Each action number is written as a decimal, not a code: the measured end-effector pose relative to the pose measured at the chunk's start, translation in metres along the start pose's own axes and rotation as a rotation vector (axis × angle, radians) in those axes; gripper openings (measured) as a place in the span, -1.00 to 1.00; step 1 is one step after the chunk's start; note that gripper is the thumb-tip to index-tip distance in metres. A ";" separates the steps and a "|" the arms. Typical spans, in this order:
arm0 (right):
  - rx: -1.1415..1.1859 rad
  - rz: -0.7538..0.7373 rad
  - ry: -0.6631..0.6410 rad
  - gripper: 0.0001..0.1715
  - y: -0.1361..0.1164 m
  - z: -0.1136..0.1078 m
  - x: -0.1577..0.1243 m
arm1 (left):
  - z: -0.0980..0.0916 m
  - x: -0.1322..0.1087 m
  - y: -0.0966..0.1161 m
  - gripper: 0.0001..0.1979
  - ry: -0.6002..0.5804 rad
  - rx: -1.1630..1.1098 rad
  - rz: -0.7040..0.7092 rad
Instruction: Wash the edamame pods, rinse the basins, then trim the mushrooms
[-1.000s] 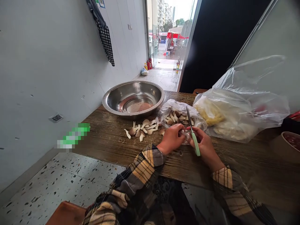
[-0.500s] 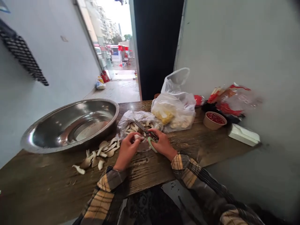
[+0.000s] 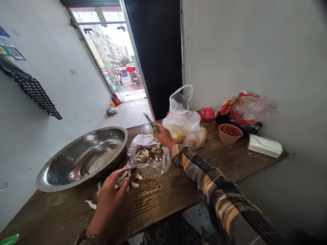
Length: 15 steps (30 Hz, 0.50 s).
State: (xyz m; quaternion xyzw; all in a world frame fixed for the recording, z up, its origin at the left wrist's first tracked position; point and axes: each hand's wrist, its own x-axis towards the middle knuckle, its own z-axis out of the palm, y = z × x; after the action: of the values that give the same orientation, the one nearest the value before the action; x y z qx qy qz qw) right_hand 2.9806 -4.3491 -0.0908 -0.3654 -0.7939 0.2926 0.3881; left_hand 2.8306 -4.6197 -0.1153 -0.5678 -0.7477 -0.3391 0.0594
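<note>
My left hand [image 3: 112, 192] reaches over a loose pile of oyster mushrooms [image 3: 135, 184] on the wooden table, thumb and fingers apart. Part of the pile is hidden behind this hand. In my right hand [image 3: 164, 136] are scissors [image 3: 148, 119] with green handles, raised beyond the mushroom bag, blades pointing up and away to the left. Between my hands lies an opened clear plastic bag [image 3: 167, 162], with cut mushroom pieces [image 3: 144, 153] inside.
A wide steel basin [image 3: 58, 163] stands on the table's left. Behind the right hand is a white plastic bag [image 3: 189, 124] with yellow food inside. Farther right are a paper bowl of red contents [image 3: 229, 136], a tissue pack [image 3: 265, 146] and bundled chopsticks [image 3: 226, 105].
My hands have moved apart. The left went down and left to the loose mushrooms; the right lifted the scissors up and away over the bag. The view has tilted up.
</note>
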 end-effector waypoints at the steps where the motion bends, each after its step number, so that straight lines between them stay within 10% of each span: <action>1: -0.010 0.031 -0.006 -0.49 0.002 0.007 0.010 | -0.003 -0.001 0.001 -0.56 -0.015 -0.017 -0.029; 15: -0.345 0.202 -0.238 -0.52 0.046 0.029 0.056 | 0.006 0.029 0.033 -0.53 -0.166 -0.243 -0.272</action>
State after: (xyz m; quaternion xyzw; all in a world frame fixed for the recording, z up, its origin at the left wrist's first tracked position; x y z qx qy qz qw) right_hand 2.9490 -4.2834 -0.1184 -0.4667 -0.8317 0.2313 0.1922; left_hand 2.8514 -4.5887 -0.0916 -0.4905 -0.7734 -0.3840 -0.1178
